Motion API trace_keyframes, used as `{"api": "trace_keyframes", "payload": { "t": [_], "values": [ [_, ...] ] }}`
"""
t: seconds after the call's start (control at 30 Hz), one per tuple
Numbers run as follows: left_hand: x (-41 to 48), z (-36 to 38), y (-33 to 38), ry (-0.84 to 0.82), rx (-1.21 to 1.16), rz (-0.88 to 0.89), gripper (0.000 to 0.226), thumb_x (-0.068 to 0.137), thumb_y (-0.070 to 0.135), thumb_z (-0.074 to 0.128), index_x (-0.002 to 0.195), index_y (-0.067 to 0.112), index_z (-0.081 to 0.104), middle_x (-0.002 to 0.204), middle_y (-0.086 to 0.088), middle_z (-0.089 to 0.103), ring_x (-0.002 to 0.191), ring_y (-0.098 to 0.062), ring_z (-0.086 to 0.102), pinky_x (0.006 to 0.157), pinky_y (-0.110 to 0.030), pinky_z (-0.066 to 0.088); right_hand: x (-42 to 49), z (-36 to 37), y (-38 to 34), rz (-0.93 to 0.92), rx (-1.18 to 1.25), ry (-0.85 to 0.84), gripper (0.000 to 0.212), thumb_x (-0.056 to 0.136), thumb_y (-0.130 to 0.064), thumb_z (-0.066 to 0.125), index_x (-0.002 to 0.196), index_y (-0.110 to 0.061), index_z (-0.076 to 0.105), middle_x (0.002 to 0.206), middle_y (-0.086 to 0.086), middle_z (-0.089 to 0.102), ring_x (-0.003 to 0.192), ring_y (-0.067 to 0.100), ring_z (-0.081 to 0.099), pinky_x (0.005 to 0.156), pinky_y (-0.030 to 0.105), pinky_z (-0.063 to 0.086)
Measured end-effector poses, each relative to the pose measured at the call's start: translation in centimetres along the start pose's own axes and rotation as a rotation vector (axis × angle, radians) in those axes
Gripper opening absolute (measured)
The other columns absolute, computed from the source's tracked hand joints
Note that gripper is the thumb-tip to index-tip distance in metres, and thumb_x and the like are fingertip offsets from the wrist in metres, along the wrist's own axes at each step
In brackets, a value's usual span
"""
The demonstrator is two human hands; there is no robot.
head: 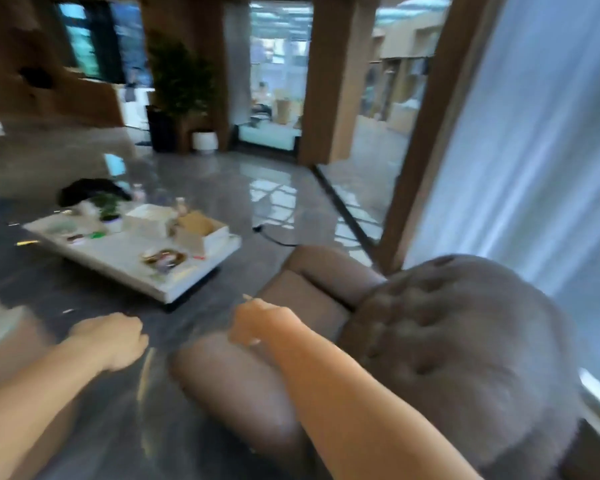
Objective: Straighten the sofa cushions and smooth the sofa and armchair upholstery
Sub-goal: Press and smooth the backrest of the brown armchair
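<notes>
A taupe armchair (465, 348) with a tufted, rounded back fills the lower right; its near arm (232, 386) and far arm (329, 268) frame the seat (302, 299). My right hand (260, 323) hovers over the near arm and the seat's front, fingers curled in with nothing in them. Left of the chair, above the dark floor, is my left hand (113, 339), a loose fist holding nothing. The frame is blurred by motion. No sofa cushion is clearly in view.
A low white coffee table (125, 258) with a cardboard box, a small plant and clutter stands ahead on the left. A cable (274, 237) lies on the glossy floor. Sheer curtains (520, 150) and a wooden post stand at the right. A potted plant (184, 98) stands at the back.
</notes>
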State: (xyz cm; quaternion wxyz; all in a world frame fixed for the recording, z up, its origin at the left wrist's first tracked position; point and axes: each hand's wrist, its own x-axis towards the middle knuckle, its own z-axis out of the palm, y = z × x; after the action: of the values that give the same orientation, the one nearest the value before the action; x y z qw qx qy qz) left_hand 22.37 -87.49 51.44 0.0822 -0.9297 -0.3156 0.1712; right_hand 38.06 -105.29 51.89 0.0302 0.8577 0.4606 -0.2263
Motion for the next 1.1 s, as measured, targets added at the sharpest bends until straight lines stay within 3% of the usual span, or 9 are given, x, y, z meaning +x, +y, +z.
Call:
{"api": "trace_keyframes", "payload": {
  "t": [0.07,0.17,0.23,0.37,0.47,0.57,0.73,0.87,1.1],
  "values": [
    [1.8,-2.6,8.3,-0.026,-0.015,0.089,0.04,0.097,0.045,0.031,0.112,0.022,0.06,0.121,-0.003,0.06,0.104,-0.024,0.059,0.081,-0.033,0.047,-2.5,0.3,8.8,0.105,0.046,0.043,0.017,0.081,-0.011,0.062,0.097,-0.012,0.068,0.1,0.01,0.064,0.112,0.034,0.066,0.086,0.04,0.056],
    [3.4,-6.3,22.0,-0.025,-0.029,0.276,0.04,0.1,0.043,0.029,0.113,0.02,0.059,0.116,-0.004,0.059,0.096,-0.022,0.058,0.086,-0.037,0.051,-7.6,0.8,22.2,0.329,0.129,0.101,0.033,0.089,-0.02,0.06,0.119,-0.008,0.066,0.124,0.015,0.067,0.115,0.036,0.064,0.086,0.039,0.052],
    [3.8,-7.9,30.6,0.001,-0.017,0.368,0.043,0.1,0.044,0.029,0.119,0.018,0.058,0.124,-0.009,0.058,0.103,-0.027,0.058,0.089,-0.039,0.05,-11.2,1.1,30.0,0.45,0.117,0.11,0.04,0.089,-0.023,0.057,0.126,-0.01,0.063,0.131,0.013,0.063,0.121,0.035,0.062,0.089,0.04,0.051],
    [4.0,-11.2,44.7,0.067,-0.004,0.479,0.045,0.097,0.044,0.034,0.124,0.018,0.059,0.13,-0.011,0.059,0.116,-0.032,0.057,0.091,-0.04,0.045,-16.8,1.0,41.4,0.612,0.14,0.064,0.035,0.088,-0.02,0.055,0.12,-0.012,0.067,0.118,0.01,0.062,0.106,0.033,0.065,0.078,0.037,0.049],
    [5.2,-13.2,52.3,0.078,0.012,0.562,0.043,0.097,0.04,0.032,0.121,0.017,0.06,0.127,-0.011,0.06,0.114,-0.032,0.058,0.087,-0.04,0.044,-17.5,0.6,47.2,0.652,0.222,0.039,0.028,0.09,-0.02,0.062,0.115,-0.012,0.071,0.111,0.01,0.066,0.1,0.029,0.068,0.086,0.037,0.056],
    [7.5,-14.5,58.0,0.083,0.02,0.608,0.041,0.097,0.037,0.032,0.119,0.017,0.061,0.125,-0.011,0.061,0.112,-0.032,0.059,0.089,-0.041,0.047,-16.7,0.8,51.4,0.643,0.223,0.052,0.028,0.091,-0.022,0.058,0.114,-0.012,0.069,0.095,0.007,0.06,0.092,0.029,0.066,0.079,0.036,0.054],
    [12.6,-14.7,64.8,0.044,0.004,0.622,0.039,0.098,0.035,0.032,0.121,0.017,0.059,0.126,-0.011,0.061,0.112,-0.032,0.058,0.089,-0.04,0.048,-14.0,0.5,57.6,0.608,0.131,0.053,0.032,0.093,-0.021,0.047,0.122,-0.018,0.06,0.102,0.007,0.056,0.092,0.03,0.062,0.073,0.039,0.052],
    [16.3,-15.0,68.2,0.022,-0.107,0.585,0.042,0.099,0.041,0.031,0.119,0.017,0.058,0.126,-0.011,0.061,0.114,-0.033,0.058,0.088,-0.04,0.045,-11.3,-1.0,62.9,0.536,0.066,0.107,0.044,0.096,-0.032,0.05,0.14,-0.026,0.046,0.132,0.009,0.053,0.12,0.034,0.054,0.095,0.049,0.053],
    [16.8,-13.4,73.0,-0.055,-0.409,0.361,0.07,0.089,0.071,0.026,0.126,0.016,0.049,0.129,-0.012,0.055,0.116,-0.038,0.054,0.088,-0.046,0.044,-4.6,-1.1,69.9,0.304,-0.099,0.066,0.056,0.096,-0.057,0.045,0.149,-0.046,0.033,0.149,0.005,0.044,0.137,0.034,0.038,0.111,0.058,0.036]
  ]
}}
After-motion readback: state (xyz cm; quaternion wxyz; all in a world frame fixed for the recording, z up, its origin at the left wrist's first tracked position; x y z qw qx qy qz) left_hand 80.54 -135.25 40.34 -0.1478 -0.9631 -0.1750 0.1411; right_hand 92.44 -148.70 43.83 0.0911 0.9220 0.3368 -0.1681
